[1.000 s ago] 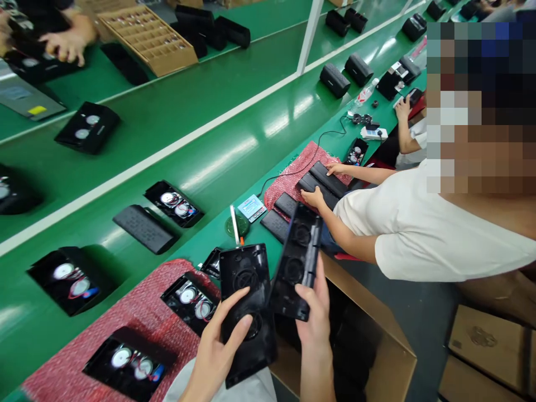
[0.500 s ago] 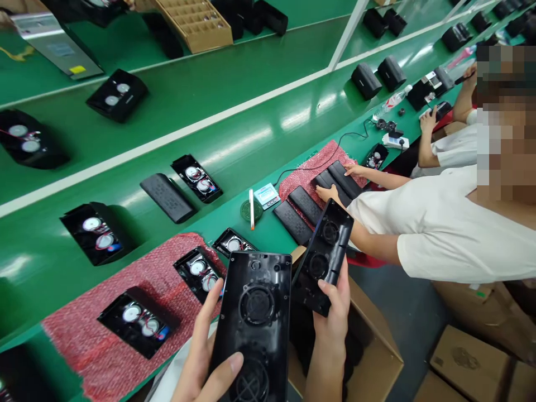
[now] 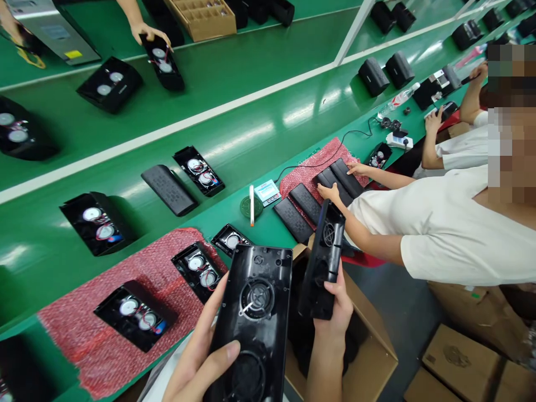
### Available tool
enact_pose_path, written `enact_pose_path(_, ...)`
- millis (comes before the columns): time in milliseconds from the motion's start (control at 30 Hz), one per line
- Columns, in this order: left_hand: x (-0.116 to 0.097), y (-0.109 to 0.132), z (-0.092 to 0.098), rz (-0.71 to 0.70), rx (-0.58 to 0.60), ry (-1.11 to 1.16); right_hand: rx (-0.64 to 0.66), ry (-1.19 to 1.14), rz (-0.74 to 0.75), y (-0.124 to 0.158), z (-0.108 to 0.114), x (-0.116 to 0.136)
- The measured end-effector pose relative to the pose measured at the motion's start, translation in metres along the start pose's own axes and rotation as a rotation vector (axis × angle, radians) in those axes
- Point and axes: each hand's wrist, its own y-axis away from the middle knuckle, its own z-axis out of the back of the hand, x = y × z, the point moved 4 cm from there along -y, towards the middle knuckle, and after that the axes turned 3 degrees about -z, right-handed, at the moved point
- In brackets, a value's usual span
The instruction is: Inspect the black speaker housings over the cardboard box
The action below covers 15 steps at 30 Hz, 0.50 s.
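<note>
Nearest the camera, the left hand point(image 3: 196, 363) is clamped on a black speaker front panel point(image 3: 253, 324), thumb pressed across its glossy inner face and fingers wrapped behind its left edge. The panel lies nearly flat toward the viewer and shows two round grille openings, one above the other. Just to its right the right hand point(image 3: 335, 307) is closed around the lower end of a second black speaker panel point(image 3: 324, 262), which stands on edge and tilts away, its upper end pointing toward the neighbour's elbow. Both panels hang off the near edge of the green surface point(image 3: 234, 139), above an open cardboard box point(image 3: 372, 346) that sits on the floor.

On the near edge of the surface, to the left of the hands, lies a red bubble-wrap mat point(image 3: 104, 335) carrying two open speaker housings point(image 3: 134, 315) with drivers and coloured wires showing; a third, smaller housing sits just beyond the mat's far corner. Past that stand a white pen-like tool point(image 3: 252, 205) across a round green lid and a small digital meter point(image 3: 267, 192).

Further right, a person in a white shirt point(image 3: 452, 229) leans over a second red mat point(image 3: 322, 164) with both hands on a row of black grille covers point(image 3: 305, 204).

Beyond a white stripe, more housings and one grille cover lie spaced along the surface. At the far edge another person's hand point(image 3: 144, 30) touches an open housing beside a cardboard divider tray point(image 3: 203, 17).
</note>
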Motion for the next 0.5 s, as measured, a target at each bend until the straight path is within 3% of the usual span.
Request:
enact_pose_path(67,0.001,-0.009,-0.004,0.01,0.024,-0.001,0.072,-0.032,0.001,-0.007,0.013,0.005)
enact_pose_path(200,0.009,-0.033,-0.009,0.027,0.086,-0.006,0.371,0.028,0.071,-0.01,0.034,0.02)
enact_pose_path(267,0.015,-0.045,-0.009,0.01,0.094,-0.002,0.429,0.058,0.056,-0.004,0.041,0.023)
enact_pose_path(367,0.026,-0.055,-0.008,0.044,0.095,0.035,0.229,0.066,0.05,0.007,0.043,0.024)
enact_pose_path(433,0.035,-0.057,-0.004,0.149,0.077,0.081,0.063,0.093,0.044,0.014,0.037,0.021)
enact_pose_path(500,0.044,-0.056,0.003,0.267,0.033,0.131,-0.022,0.135,0.043,0.017,0.027,0.018)
